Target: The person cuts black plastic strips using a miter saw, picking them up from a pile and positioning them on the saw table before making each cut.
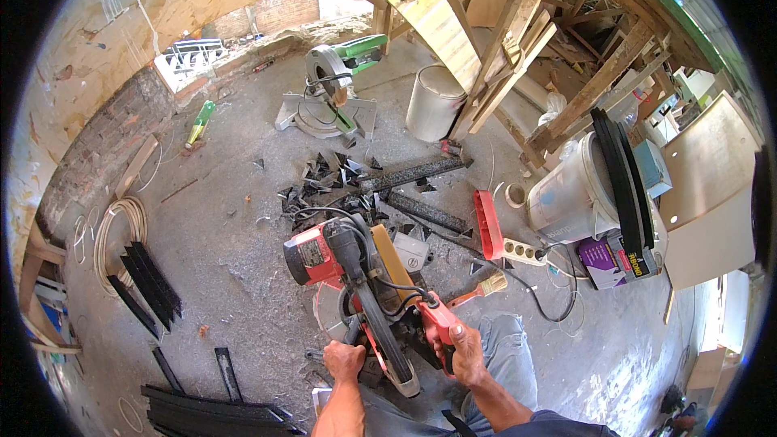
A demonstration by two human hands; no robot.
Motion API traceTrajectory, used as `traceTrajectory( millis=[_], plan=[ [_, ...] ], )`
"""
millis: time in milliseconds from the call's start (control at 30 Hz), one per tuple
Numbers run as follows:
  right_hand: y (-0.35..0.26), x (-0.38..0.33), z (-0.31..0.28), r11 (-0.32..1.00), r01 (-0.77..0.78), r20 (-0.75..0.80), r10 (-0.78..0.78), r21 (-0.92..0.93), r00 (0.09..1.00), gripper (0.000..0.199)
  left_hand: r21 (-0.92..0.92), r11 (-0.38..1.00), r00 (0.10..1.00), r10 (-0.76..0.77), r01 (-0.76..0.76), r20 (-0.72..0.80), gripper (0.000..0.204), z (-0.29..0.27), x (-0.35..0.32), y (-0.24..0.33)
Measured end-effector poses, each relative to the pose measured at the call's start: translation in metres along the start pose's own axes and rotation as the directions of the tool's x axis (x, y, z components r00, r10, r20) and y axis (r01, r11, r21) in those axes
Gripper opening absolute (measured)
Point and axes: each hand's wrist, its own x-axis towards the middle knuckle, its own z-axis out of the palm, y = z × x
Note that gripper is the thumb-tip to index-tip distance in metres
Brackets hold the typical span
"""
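A red and black miter saw [374, 291] stands on the floor right in front of me. Its red trigger handle [438, 325] is wrapped by my right hand [463, 354]. At the left side of the saw's blade guard, my left hand [345, 361] is closed on a dark part or piece low by the saw base; what exactly it grips is hidden by the fingers. Just beyond the saw lies a heap of small black triangular offcuts [324, 174]. Two long speckled dark strips [417, 172] rest beside that heap.
A second, green miter saw [332, 97] stands farther off near a white drum [435, 103]. To the right are a power strip [523, 252] with a cable, a paintbrush [486, 286] and a white bucket [571, 194]. Black strips [214, 413] and coiled hose [121, 231] lie at left.
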Motion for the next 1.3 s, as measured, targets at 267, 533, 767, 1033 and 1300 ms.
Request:
traceTrajectory(
  millis=[267,533,767,1033,1300],
  plan=[
    [0.0019,-0.0001,-0.0017,1.0,-0.002,-0.007,0.002,0.01,1.0,0.066,-0.012,0.999,0.999,-0.033,0.033,0.01,0.04,-0.0045,-0.003,0.0054],
    [-0.0005,-0.0009,0.0001,1.0,-0.003,-0.01,0.003,0.002,1.0,0.067,0.003,1.0,1.0,-0.018,0.018,0.011,0.039,0.0009,0.0015,-0.0002],
    [0.001,-0.0006,-0.0009,1.0,-0.002,-0.005,0.002,-0.008,1.0,0.068,-0.007,1.0,1.0,0.004,-0.004,-0.002,0.039,-0.0001,0.0001,-0.0011],
    [0.0049,-0.0006,-0.0029,1.0,-0.005,-0.006,0.005,-0.024,1.0,0.07,-0.022,1.0,1.0,-0.008,0.007,-0.021,0.038,-0.0041,-0.0033,0.0041],
    [0.0027,-0.0014,-0.0011,1.0,-0.003,-0.007,0.003,-0.015,1.0,0.069,-0.005,1.0,1.0,-0.017,0.017,-0.02,0.04,-0.005,-0.0033,0.0048]
  ],
)
